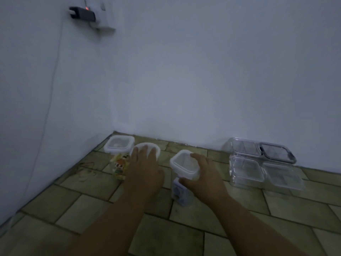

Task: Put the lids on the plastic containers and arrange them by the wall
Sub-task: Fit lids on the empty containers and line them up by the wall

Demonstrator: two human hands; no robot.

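1. Head view: left hand (pixel 145 169) lies palm-down on a round white lid (pixel 147 147), fingers (pixel 142 154) spread wide across it; the container beneath is hidden.
2. Right hand (pixel 202 175) clasps the square white lid (pixel 184 164) of a tall container (pixel 180 193), thumb on the near edge, fingertips on the far rim.
3. To do it well, I judge: press evenly until each rim seats, then slide both toward the wall (pixel 184 89) beyond the fingertips.
4. Left of the left hand, a lidded container (pixel 119 145) already stands in the corner; clear boxes (pixel 258 163) sit right of the right hand.
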